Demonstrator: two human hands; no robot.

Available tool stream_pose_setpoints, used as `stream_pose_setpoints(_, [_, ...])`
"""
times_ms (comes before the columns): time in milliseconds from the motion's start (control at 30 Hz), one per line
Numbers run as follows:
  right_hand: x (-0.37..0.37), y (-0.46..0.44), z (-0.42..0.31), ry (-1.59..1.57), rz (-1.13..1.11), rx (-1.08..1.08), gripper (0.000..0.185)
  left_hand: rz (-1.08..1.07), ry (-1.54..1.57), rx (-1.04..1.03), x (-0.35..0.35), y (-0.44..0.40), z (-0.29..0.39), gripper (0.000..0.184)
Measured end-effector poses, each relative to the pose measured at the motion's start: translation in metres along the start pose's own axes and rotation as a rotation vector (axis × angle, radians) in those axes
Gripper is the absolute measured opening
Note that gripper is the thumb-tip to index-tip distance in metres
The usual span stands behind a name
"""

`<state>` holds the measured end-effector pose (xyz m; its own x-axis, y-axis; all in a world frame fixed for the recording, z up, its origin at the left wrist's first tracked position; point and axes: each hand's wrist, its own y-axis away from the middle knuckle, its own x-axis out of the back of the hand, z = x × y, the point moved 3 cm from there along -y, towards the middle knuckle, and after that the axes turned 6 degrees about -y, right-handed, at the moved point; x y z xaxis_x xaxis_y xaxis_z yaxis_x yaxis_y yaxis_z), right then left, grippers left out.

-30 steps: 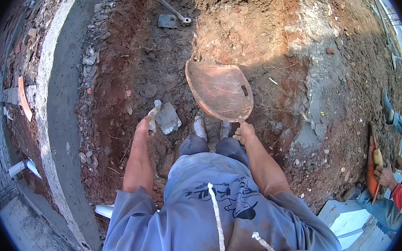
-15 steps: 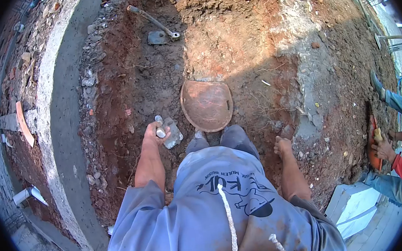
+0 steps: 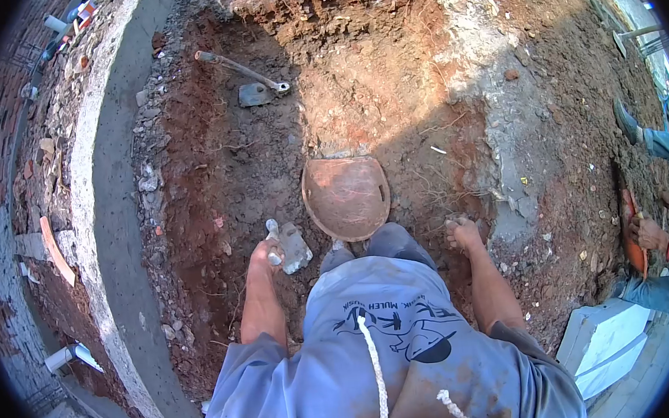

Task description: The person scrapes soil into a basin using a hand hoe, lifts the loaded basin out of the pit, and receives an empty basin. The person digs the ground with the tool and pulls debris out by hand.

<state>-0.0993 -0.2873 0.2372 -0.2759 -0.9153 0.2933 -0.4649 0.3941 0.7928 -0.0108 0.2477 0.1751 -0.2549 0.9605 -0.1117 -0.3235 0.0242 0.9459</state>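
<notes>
My left hand point(image 3: 266, 255) is closed round the pale handle of a hoe, whose flat grey blade point(image 3: 296, 248) hangs just to the right of it. The handle points up toward me, so it looks short. My right hand point(image 3: 464, 233) is a loose fist beside the right bank, and nothing shows in it. Between the hands, just beyond my knees, lies a brown, rounded dirt scoop pan point(image 3: 347, 198) with a handle slot at its right side. Further up the trench lies a second hoe point(image 3: 249, 76), blade flat on the soil.
A concrete beam point(image 3: 118, 202) runs along the left. Broken concrete and roots edge the right bank. At far right a co-worker's hand point(image 3: 649, 233) in a red sleeve touches an orange object point(image 3: 633, 244). White blocks point(image 3: 604, 345) stand at lower right.
The view has shifted, so the pan and knees sit lower in it. Both forearms reach slightly further forward. My left hand still grips the hoe, and my right hand stays closed.
</notes>
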Motion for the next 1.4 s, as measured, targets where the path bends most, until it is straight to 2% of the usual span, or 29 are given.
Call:
stream_pose_setpoints(33, [0.002, -0.006, -0.010, 0.013, -0.017, 0.015, 0.012, 0.000, -0.047, -0.003, -0.013, 0.013, 0.011, 0.018])
stream_pose_setpoints(67, [0.004, -0.010, -0.018, 0.096, 0.018, 0.035, 0.027, 0.006, -0.089, 0.000, -0.022, 0.031, 0.020, 0.017])
stream_pose_setpoints(167, [-0.007, -0.026, -0.040, 0.022, -0.090, 0.005, 0.020, -0.074, -0.232, -0.027, -0.052, 0.072, 0.044, 0.011])
stream_pose_setpoints(267, [-0.031, -0.029, -0.075, -0.069, -0.192, 0.010, 0.030, -0.008, -0.408, -0.034, -0.100, 0.121, 0.057, 0.012])
stream_pose_setpoints(367, [-0.072, -0.034, -0.109, -0.133, -0.410, 0.017, 0.041, -0.031, -0.529, -0.066, -0.155, 0.164, 0.065, 0.014])
stream_pose_setpoints(433, [-0.108, -0.040, -0.127, -0.163, -0.498, -0.018, 0.042, -0.044, -0.591, -0.134, -0.186, 0.186, 0.069, 0.015])
stream_pose_setpoints(500, [-0.146, -0.050, -0.139, -0.176, -0.612, -0.105, 0.054, -0.098, -0.641, -0.192, -0.208, 0.197, 0.070, 0.014])
stream_pose_setpoints(567, [-0.178, -0.051, -0.153, -0.299, -0.738, -0.120, 0.062, -0.099, -0.765, -0.214, -0.230, 0.228, 0.078, 0.018])
stream_pose_setpoints(633, [-0.199, -0.042, -0.175, -0.553, -0.838, -0.196, 0.066, -0.123, -0.858, -0.231, -0.242, 0.254, 0.086, 0.021])
stream_pose_setpoints(667, [-0.208, -0.035, -0.187, -0.680, -0.883, -0.233, 0.068, -0.127, -0.957, -0.258, -0.240, 0.261, 0.090, 0.029])
stream_pose_setpoints(700, [-0.215, -0.030, -0.199, -0.833, -0.801, -0.276, 0.060, -0.123, -1.032, -0.280, -0.237, 0.266, 0.095, 0.031])
stream_pose_setpoints(767, [-0.221, -0.037, -0.212, -0.908, -0.547, -0.294, 0.045, -0.120, -1.188, -0.321, -0.230, 0.268, 0.107, 0.035])
stream_pose_setpoints(800, [-0.227, -0.048, -0.206, -0.968, -0.495, -0.305, 0.025, -0.100, -1.269, -0.301, -0.226, 0.260, 0.113, 0.039])
stream_pose_setpoints(933, [-0.213, -0.087, -0.230, -1.000, -0.459, -0.168, 0.009, -0.167, -1.220, -0.250, -0.257, 0.227, 0.135, 0.041])
stream_pose_setpoints(967, [-0.209, -0.100, -0.243, -0.960, -0.407, -0.198, 0.011, -0.211, -1.158, -0.275, -0.264, 0.218, 0.141, 0.043])
stream_pose_setpoints(1100, [-0.189, -0.108, -0.332, -1.004, -0.371, 0.074, 0.014, -0.298, -1.205, -0.559, -0.266, 0.162, 0.173, 0.040])
stream_pose_setpoints(1167, [-0.183, -0.098, -0.396, -0.914, -0.268, 0.324, 0.017, -0.377, -1.196, -0.726, -0.267, 0.092, 0.193, 0.037])
stream_pose_setpoints(1233, [-0.186, -0.108, -0.457, -0.757, -0.034, 0.556, 0.021, -0.616, -0.954, -0.648, -0.287, 0.009, 0.218, 0.037])
stream_pose_setpoints(1300, [-0.195, -0.132, -0.502, -0.720, 0.025, 0.699, 0.021, -0.728, -0.979, -0.783, -0.321, -0.072, 0.258, 0.033])
stream_pose_setpoints(1367, [-0.207, -0.205, -0.525, -0.687, 0.120, 0.816, 0.017, -0.820, -0.937, -0.698, -0.352, -0.168, 0.298, 0.038])
stream_pose_setpoints(1400, [-0.223, -0.237, -0.525, -0.630, 0.170, 0.769, 0.014, -0.799, -0.900, -0.663, -0.358, -0.212, 0.311, 0.038])
